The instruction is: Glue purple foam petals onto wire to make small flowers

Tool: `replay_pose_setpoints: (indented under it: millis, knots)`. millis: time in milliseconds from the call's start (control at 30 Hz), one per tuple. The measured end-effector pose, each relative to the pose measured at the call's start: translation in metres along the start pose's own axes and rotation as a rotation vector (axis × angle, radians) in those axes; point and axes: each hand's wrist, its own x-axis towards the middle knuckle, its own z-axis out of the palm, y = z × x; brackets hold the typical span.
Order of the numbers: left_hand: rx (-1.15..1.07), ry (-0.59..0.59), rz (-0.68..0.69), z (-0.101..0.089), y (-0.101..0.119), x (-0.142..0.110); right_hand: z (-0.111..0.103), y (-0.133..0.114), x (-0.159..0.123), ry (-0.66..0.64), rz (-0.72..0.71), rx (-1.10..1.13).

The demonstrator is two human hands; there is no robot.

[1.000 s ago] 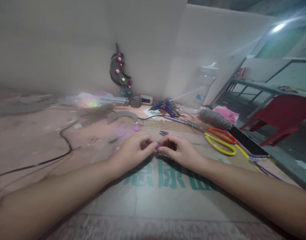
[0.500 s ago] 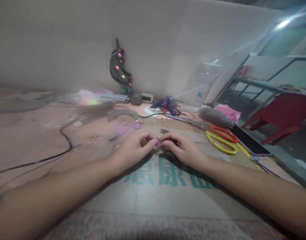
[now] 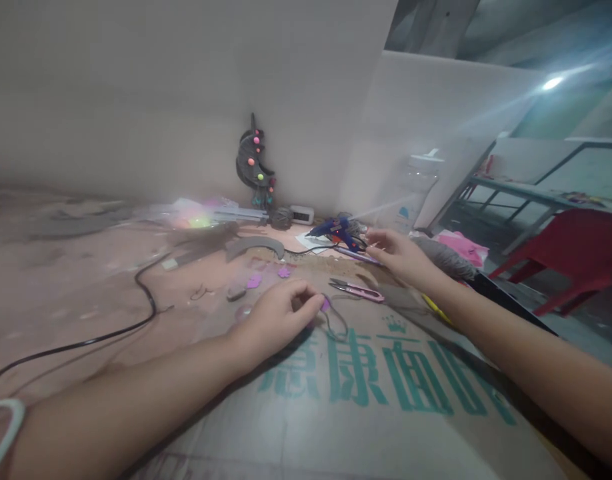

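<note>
My left hand [image 3: 289, 310] is closed in a pinch on a small purple piece [image 3: 326, 304]. A loop of grey yarn [image 3: 345, 327] trails from it onto the printed cardboard [image 3: 336, 427]. My right hand [image 3: 399, 257] is stretched to the back right, its thumb and fingers apart and nothing visible between them. Just left of those fingertips lies a blue glue gun [image 3: 339, 230] on a white paper [image 3: 311, 241]. Pink-handled thread snips [image 3: 363, 292] rest between my two hands. Small purple flower shapes [image 3: 285, 273] lie past my left hand.
A yarn-wrapped crescent with coloured balls [image 3: 251, 160] leans against the wall. A grey curved piece [image 3: 256, 245], a clear bottle [image 3: 419, 187] and a grey yarn ball [image 3: 443, 257] stand or lie around. A black cable [image 3: 146, 290] crosses the left side. My right forearm partly covers yellow-handled scissors [image 3: 439, 310].
My right hand has left the purple piece and moved up and right to beside the glue gun. The left hand keeps its pinch. The snips and yarn loop now show fully. The view has shifted.
</note>
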Motion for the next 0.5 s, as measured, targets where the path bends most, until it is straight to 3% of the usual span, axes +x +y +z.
replay_pose_setpoints:
  millis: [100,267,500]
  knots:
    - [-0.037,-0.008,-0.027,0.0,0.001,0.0,0.007,0.012,0.027,-0.032,0.026,-0.053]
    - [-0.038,-0.009,-0.021,0.001,-0.001,-0.001,0.024,0.007,0.062,-0.124,0.026,-0.078]
    - [0.002,0.001,-0.023,0.0,-0.003,0.0,0.046,0.007,0.077,-0.17,0.044,-0.12]
